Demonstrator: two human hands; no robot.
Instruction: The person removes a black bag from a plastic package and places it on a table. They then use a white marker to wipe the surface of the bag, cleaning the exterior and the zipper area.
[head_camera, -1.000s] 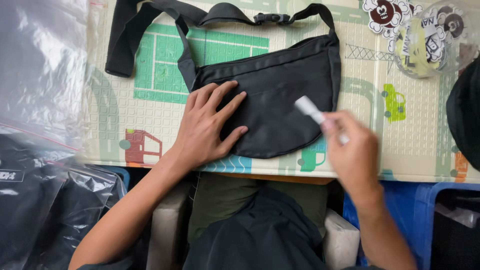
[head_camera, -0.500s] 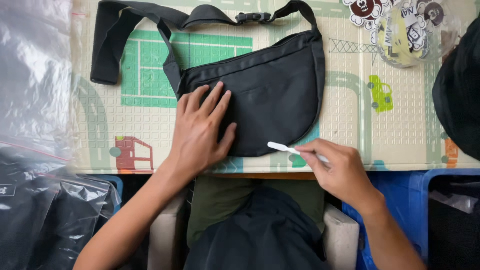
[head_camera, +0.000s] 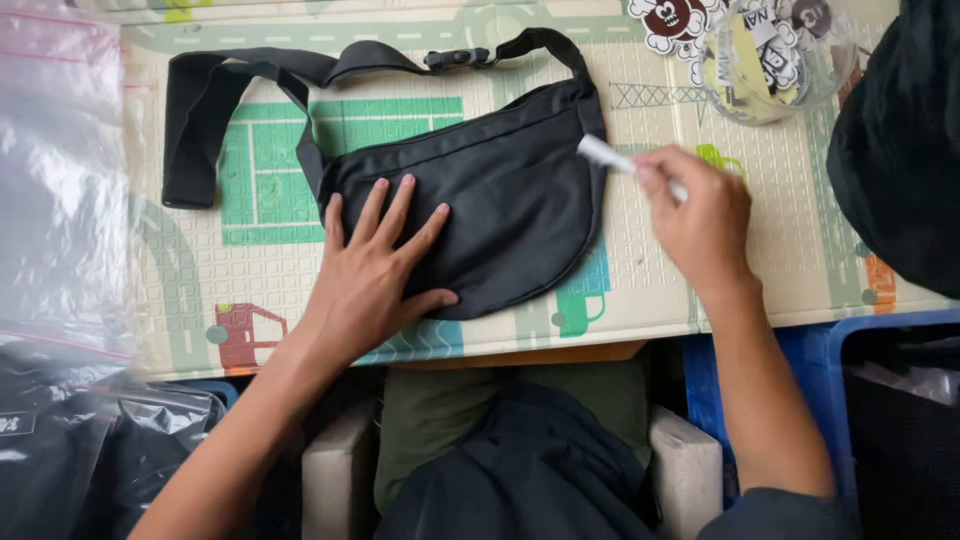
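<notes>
Left hand: my left hand (head_camera: 375, 265) lies flat on the black bag (head_camera: 480, 220), palm down, fingers spread wide over its lower left part. It grips nothing, only presses on the fabric.

Right hand: my right hand (head_camera: 700, 220) is closed around a small white stick (head_camera: 605, 153), held between thumb and fingers. Its free end points left and touches or nearly touches the right edge of the bag; I cannot tell which.

Bag: a black half-moon pouch lying flat on the play mat (head_camera: 250, 290), curved side toward me, straight zipped side away from me.

Strap: the black strap (head_camera: 215, 85) loops out from the bag's top left, folds down at the far left, and runs back along the top to the bag's right corner. A plastic buckle (head_camera: 458, 58) sits on it near the top middle.

Mat: pale, printed with roads, a green court and little cars, spread over the table in front of me.

Nearby: a clear round tub (head_camera: 770, 60) with stickers stands beyond my right hand, well apart from the bag. Clear plastic bags (head_camera: 55, 200) lie at the left edge. Another dark bag (head_camera: 900, 140) sits at the far right.
</notes>
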